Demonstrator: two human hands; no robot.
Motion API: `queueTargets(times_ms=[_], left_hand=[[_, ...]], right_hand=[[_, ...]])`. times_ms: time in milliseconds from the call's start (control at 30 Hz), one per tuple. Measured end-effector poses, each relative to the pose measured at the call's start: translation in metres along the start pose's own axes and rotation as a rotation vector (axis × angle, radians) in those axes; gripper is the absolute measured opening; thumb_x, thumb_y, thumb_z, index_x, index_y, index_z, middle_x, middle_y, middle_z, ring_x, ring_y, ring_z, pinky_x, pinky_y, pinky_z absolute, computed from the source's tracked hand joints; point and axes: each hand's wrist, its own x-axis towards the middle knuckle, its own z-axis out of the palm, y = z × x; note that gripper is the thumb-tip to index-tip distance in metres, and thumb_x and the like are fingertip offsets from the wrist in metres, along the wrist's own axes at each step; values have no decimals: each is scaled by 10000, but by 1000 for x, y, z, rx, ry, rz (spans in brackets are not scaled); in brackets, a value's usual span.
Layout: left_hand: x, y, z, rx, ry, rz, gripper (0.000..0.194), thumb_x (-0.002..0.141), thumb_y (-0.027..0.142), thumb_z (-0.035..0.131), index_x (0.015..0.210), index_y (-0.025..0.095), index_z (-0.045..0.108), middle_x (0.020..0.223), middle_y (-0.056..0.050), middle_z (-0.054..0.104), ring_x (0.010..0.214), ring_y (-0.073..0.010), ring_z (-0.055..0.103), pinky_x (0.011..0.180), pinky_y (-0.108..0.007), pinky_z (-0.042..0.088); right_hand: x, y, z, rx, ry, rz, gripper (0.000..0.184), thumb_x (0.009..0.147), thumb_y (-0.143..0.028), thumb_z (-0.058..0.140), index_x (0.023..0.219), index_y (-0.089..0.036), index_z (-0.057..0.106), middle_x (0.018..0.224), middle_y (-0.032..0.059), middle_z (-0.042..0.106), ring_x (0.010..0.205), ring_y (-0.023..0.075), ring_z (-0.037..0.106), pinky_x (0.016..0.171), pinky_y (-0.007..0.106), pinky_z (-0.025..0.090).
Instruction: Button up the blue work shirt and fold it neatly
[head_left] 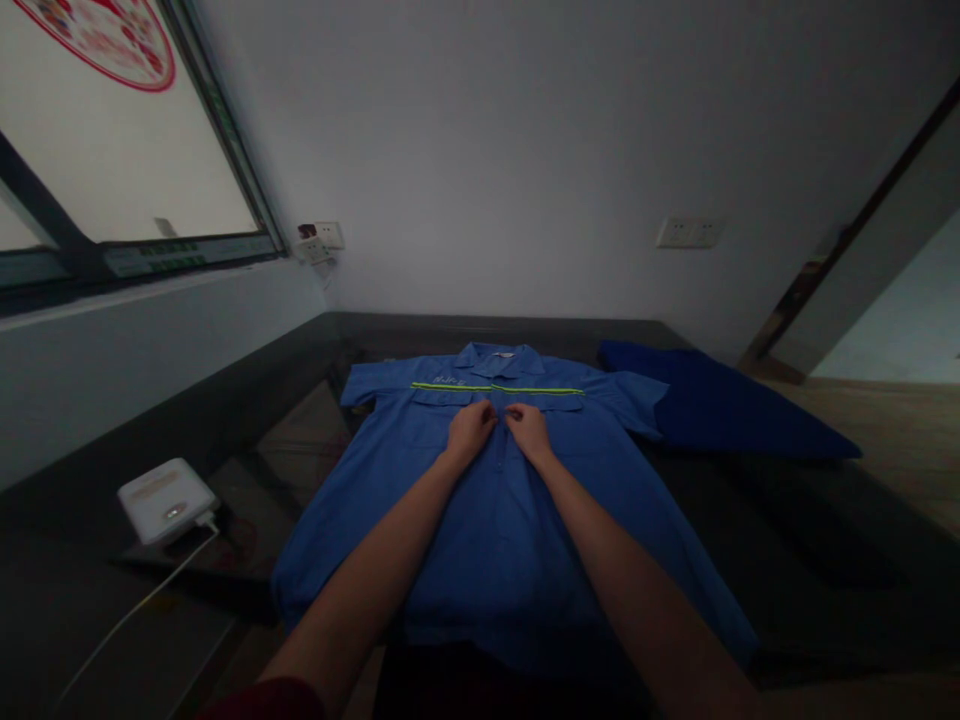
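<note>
A blue short-sleeved work shirt [480, 520] lies face up and spread out on a dark table, its collar at the far end. Yellow-green piping crosses its chest above two pocket flaps, with white lettering above the left one. My left hand [472, 425] and my right hand [528, 428] meet near the front placket, just below the piping, a small gap between them. Each has its fingers pinched together on the shirt's front edge. The fingertips are small and dim, so any button between them is hidden.
A folded dark blue cloth [735, 400] lies at the right, partly beside the shirt's sleeve. On the left stands a white box-shaped device [166, 498] with a white cable [142, 605]. The dark table [810, 560] meets a wall with sockets [690, 233]; a window is at upper left.
</note>
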Motion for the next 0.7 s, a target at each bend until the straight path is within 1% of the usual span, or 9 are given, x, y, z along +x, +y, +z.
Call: queueTargets(times_ms=[167,267,333,400,433,467,533,600,700], left_hand=[[0,1,0,11,0,-23,67,800,204,606,866,197,619,873,-41,678,817,-175,609,707,-249,425],[3,-2,2,-29,14,-45,60,794,195,607,848,185,632,830,-38,684,780,-171,615,700,-250,430],[4,-4,3,-61,25,-62,54,785,178,606,824,177,644,807,-35,688,763,-167,621,701,-248,434],[6,-5,3,-81,33,-74,68,777,157,599,810,172,657,807,-36,695,765,-164,626,709,-246,437],[6,-6,3,-86,35,-77,78,773,149,597,809,170,663,811,-37,699,770,-164,629,713,-245,439],[7,-6,3,-89,34,-80,83,769,145,599,809,168,668,813,-38,702,772,-164,632,714,-244,441],[8,-7,2,-95,26,-85,87,761,147,611,817,162,676,816,-40,707,776,-165,637,713,-242,447],[8,-8,2,-103,15,-88,91,760,146,618,826,159,680,827,-42,711,786,-163,641,719,-239,453],[9,-8,1,-111,1,-93,102,764,138,615,837,161,683,842,-42,714,802,-162,644,736,-237,459]], right_hand=[[1,-1,-1,7,-47,-16,266,783,-116,539,981,-162,711,1001,79,720,930,187,657,849,280,480],[1,-3,-3,17,-82,-31,229,802,-138,553,968,-148,710,988,83,721,919,187,658,827,262,480],[2,-5,-5,26,-113,-43,229,863,-193,502,939,-135,710,915,78,730,850,177,669,767,244,491],[4,-6,-6,33,-145,-47,348,933,-227,377,919,-114,706,797,71,726,716,156,672,678,229,499],[6,-7,-6,34,-157,-45,391,947,-218,330,915,-103,702,743,66,717,651,145,663,638,222,498],[8,-7,-7,31,-166,-44,394,946,-194,319,913,-96,699,709,60,710,604,135,652,610,216,495],[13,-7,-7,20,-175,-52,296,898,-124,403,903,-105,698,720,49,712,608,125,651,616,207,495],[16,-6,-7,-1,-169,-75,209,810,-62,519,881,-131,703,788,42,724,701,133,666,678,215,499],[18,-5,-8,-43,-155,-123,206,739,-33,591,851,-155,713,864,48,730,826,159,666,773,249,491]])
